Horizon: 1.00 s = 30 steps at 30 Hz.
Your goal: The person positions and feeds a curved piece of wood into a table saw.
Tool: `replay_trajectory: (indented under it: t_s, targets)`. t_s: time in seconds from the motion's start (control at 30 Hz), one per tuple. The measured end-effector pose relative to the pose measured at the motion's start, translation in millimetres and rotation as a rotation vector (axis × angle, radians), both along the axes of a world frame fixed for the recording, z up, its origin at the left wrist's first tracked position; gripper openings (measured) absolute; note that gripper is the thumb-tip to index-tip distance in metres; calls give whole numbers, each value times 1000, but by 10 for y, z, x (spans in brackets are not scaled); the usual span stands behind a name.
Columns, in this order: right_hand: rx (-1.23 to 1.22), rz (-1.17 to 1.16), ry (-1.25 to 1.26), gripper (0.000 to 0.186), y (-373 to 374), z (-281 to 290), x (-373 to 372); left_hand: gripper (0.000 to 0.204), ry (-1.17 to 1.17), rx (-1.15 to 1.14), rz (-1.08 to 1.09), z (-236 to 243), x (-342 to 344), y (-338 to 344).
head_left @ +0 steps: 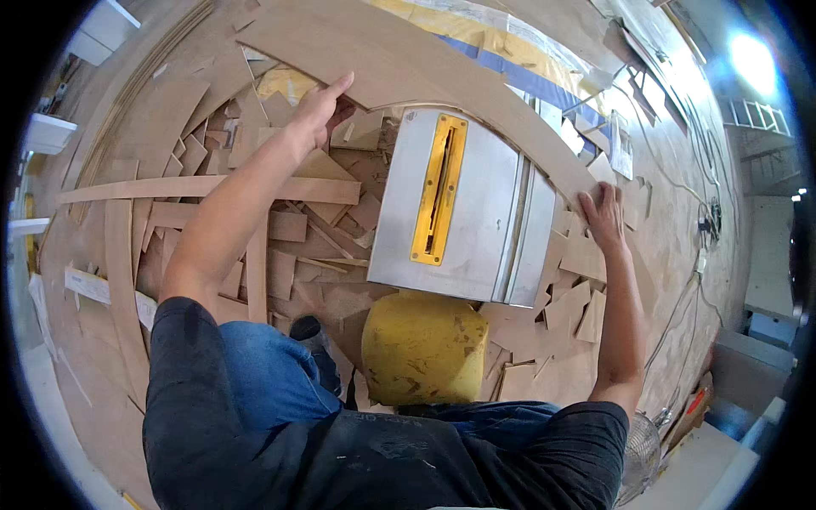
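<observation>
A long tan board (pixel 408 59) with a curved cut in its lower edge lies diagonally across the upper part of the view. My left hand (pixel 326 110) is closed on its lower edge, left of the cut, with some fingertips hidden. On the board's right end my right hand (pixel 603 212) has its fingers curled over the edge. Below the board is a silver saw table (pixel 459 280) with a yellow slotted insert (pixel 439 189); neither hand touches it. A scuffed yellow plastic piece (pixel 422 348) stands just in front of the table, between my legs.
Wooden offcuts (pixel 191 157) and strips (pixel 127 272) are heaped around the table on the floor. Yellow and blue sheeting (pixel 518 59) lies at the back. Cables (pixel 705 221) run along the right, with a fan (pixel 637 455) near my right elbow. White panels (pixel 102 30) are at upper left.
</observation>
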State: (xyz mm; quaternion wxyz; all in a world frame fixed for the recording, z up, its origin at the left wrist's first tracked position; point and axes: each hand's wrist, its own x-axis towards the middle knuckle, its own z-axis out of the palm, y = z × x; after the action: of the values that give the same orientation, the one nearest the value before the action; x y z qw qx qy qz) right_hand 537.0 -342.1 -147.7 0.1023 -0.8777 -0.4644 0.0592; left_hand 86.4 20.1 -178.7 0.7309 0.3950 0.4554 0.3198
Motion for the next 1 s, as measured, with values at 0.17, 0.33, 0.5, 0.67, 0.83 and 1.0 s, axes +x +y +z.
replay_trajectory:
  t_s: [0.17,0.33,0.5,0.67,0.83,1.0]
  targets:
    - [-74,-136,263,58,-643,240,-882,43,-51,0,-143,-125,313,480]
    - [47,-311,502,44,-1421,66,-1334,39,-69,98,-315,-85,763,362]
    - [147,-476,665,35,-1626,202,-1864,53,122,317,-417,-32,853,149]
    - [226,-425,647,42,-1857,87,-2040,58,245,429,-466,-71,711,67]
    - [237,-514,738,46,-1968,87,-2089,62,305,446,-546,-91,663,73]
    - [190,-485,711,45,-1976,139,-2111,62,256,419,-522,-44,609,-22]
